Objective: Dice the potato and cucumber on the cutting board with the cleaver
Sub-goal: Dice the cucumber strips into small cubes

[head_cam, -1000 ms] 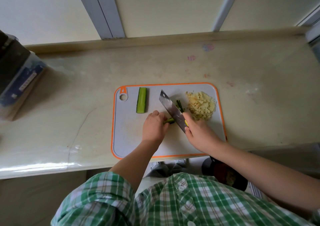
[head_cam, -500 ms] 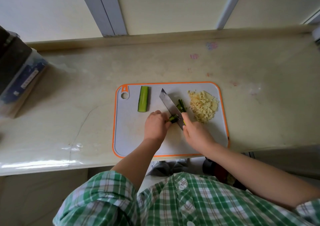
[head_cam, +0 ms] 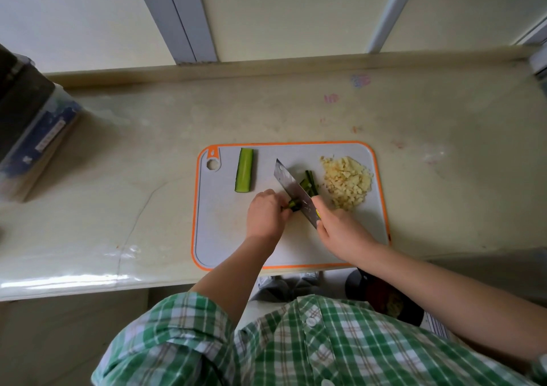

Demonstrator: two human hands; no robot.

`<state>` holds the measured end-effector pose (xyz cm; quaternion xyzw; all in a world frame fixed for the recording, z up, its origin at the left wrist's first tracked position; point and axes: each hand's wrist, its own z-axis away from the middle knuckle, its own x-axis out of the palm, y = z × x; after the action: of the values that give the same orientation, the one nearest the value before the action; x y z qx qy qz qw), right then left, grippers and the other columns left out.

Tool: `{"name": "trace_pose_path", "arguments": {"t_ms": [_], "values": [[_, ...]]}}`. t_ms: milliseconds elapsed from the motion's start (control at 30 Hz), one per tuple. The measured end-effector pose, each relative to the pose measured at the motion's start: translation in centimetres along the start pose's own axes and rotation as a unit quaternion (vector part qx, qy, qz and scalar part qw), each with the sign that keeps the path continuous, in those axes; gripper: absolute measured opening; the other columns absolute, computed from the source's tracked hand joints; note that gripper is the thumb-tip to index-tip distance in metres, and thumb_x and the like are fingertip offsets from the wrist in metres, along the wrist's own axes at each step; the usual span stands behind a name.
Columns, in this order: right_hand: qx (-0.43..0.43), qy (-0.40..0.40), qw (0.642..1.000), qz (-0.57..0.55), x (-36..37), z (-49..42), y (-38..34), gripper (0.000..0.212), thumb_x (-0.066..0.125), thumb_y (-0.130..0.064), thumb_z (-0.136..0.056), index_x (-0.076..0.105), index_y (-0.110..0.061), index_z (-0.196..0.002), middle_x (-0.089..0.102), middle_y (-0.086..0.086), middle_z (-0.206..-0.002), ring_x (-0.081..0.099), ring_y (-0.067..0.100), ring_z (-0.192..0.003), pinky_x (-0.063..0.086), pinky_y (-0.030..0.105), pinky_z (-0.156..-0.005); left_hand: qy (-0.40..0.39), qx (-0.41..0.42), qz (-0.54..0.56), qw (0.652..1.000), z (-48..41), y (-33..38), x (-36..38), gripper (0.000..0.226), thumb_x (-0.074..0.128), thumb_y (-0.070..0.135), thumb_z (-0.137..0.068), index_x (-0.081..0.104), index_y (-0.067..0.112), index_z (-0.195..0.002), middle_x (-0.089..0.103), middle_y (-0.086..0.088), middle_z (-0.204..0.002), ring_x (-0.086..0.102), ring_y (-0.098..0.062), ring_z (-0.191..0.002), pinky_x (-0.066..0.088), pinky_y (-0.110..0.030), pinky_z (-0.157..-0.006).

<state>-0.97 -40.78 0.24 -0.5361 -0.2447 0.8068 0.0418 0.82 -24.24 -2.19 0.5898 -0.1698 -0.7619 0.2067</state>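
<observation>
Cutting board (head_cam: pixel 225 237): unmoved over the last second.
Cucumber half (head_cam: pixel 244 170): far left of the board, uncut, untouched.
Left hand (head_cam: pixel 266 217): fingers curled, still pinning the cucumber strips (head_cam: pixel 293 205) mid-board.
Cleaver (head_cam: pixel 291 188): still angled across the strips, barely shifted, just beside the left fingertips.
Right hand (head_cam: pixel 340 231): fingers clamped round the handle.
Diced potato (head_cam: pixel 346 183): heap at right, apparently finished.
Judgement: cucumber dicing is midway, and little stub is left to hold.

Box w/ blue label (head_cam: pixel 38 137) at counter (head_cam: pixel 444 193) L end; green plaid shirt (head_cam: pixel 296 341).
</observation>
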Motion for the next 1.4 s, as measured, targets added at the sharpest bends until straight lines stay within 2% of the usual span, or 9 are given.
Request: {"name": "trace_pose_path", "arguments": {"t_ms": [67,200,333,500,633,867,1033,1200,1400], "values": [[0.007,0.004,1.000,0.001,0.7,0.0,0.0,0.035,0.044,-0.008,-0.092,0.031,-0.015,-0.124,0.042,-0.003,-0.053,0.041,0.015,-0.043,0.025,0.028,-0.038,-0.001,-0.007,0.005,1.000,0.0,0.0,0.0,0.010,0.068,0.021,-0.084,0.072,0.012,-0.087,0.060,-0.008,-0.087,0.055,-0.025,-0.083,0.041,-0.030,-0.069],[0.031,0.017,0.999,0.010,1.6,-0.3,-0.4,0.042,0.043,-0.012,-0.093,0.028,-0.015,-0.132,0.044,-0.002,-0.055,0.047,0.022,-0.047,0.032,0.031,-0.041,-0.003,-0.012,0.005,1.000,0.0,-0.1,0.0,0.010,0.069,0.021,-0.084,0.072,0.012,-0.086,0.059,-0.008,-0.087,0.054,-0.025,-0.083,0.036,-0.027,-0.068],[0.039,0.040,0.998,-0.009,1.1,-0.9,-0.2,0.045,0.044,-0.013,-0.094,0.031,-0.013,-0.137,0.044,0.001,-0.056,0.046,0.025,-0.047,0.028,0.030,-0.042,0.000,0.001,0.005,1.000,0.2,-0.3,0.1,0.013,0.068,0.024,-0.086,0.071,0.014,-0.093,0.060,-0.007,-0.089,0.056,-0.024,-0.085,0.042,-0.029,-0.072],[0.005,0.038,0.999,-0.028,-0.4,-0.9,0.2,0.037,0.044,-0.012,-0.093,0.032,-0.014,-0.128,0.049,0.003,-0.058,0.046,0.019,-0.047,0.034,0.033,-0.043,-0.001,0.008,0.023,1.000,0.5,-0.7,-0.3,0.029,0.072,0.031,-0.084,0.066,0.013,-0.107,0.064,-0.005,-0.098,0.059,-0.022,-0.091,0.050,-0.034,-0.083],[-0.010,0.013,1.000,-0.004,-0.9,-0.3,-0.2,0.034,0.044,-0.010,-0.091,0.035,-0.013,-0.124,0.048,0.004,-0.060,0.049,0.029,-0.054,0.041,0.040,-0.051,0.001,0.016,0.010,1.000,0.6,-0.5,-0.4,0.013,0.065,0.021,-0.085,0.070,0.014,-0.095,0.062,-0.008,-0.089,0.058,-0.026,-0.086,0.045,-0.032,-0.074],[0.000,0.003,1.000,-0.011,0.8,0.1,-0.2,0.035,0.045,-0.007,-0.091,0.032,-0.013,-0.124,0.041,-0.004,-0.053,0.041,0.013,-0.043,0.027,0.030,-0.040,-0.008,-0.002,0.003,1.000,0.3,-0.4,-0.2,0.012,0.066,0.019,-0.086,0.073,0.011,-0.092,0.061,-0.011,-0.090,0.056,-0.027,-0.087,0.041,-0.032,-0.074],[0.029,0.011,0.999,0.008,2.3,0.0,-0.4,0.042,0.043,-0.009,-0.091,0.027,-0.016,-0.130,0.044,0.000,-0.055,0.049,0.027,-0.048,0.036,0.033,-0.043,-0.009,-0.008,0.009,1.000,0.3,-0.4,-0.2,0.010,0.067,0.017,-0.084,0.072,0.009,-0.088,0.061,-0.011,-0.089,0.055,-0.028,-0.086,0.038,-0.031,-0.072],[0.038,0.046,0.998,-0.011,1.5,-0.7,-0.4,0.046,0.046,-0.012,-0.093,0.032,-0.012,-0.137,0.035,-0.009,-0.052,0.033,0.008,-0.042,0.020,0.028,-0.040,-0.003,-0.005,0.004,1.000,0.3,-0.4,-0.2,0.011,0.066,0.019,-0.086,0.072,0.011,-0.090,0.061,-0.010,-0.090,0.056,-0.026,-0.087,0.037,-0.027,-0.071],[0.009,0.038,0.999,-0.015,-0.4,-0.5,-0.5,0.042,0.046,-0.009,-0.092,0.032,-0.014,-0.132,0.043,-0.004,-0.055,0.042,0.011,-0.044,0.027,0.029,-0.039,-0.001,0.002,-0.003,1.000,0.3,-0.6,-0.2,0.015,0.065,0.022,-0.088,0.074,0.012,-0.096,0.063,-0.009,-0.095,0.056,-0.026,-0.093,0.041,-0.031,-0.079]]}}
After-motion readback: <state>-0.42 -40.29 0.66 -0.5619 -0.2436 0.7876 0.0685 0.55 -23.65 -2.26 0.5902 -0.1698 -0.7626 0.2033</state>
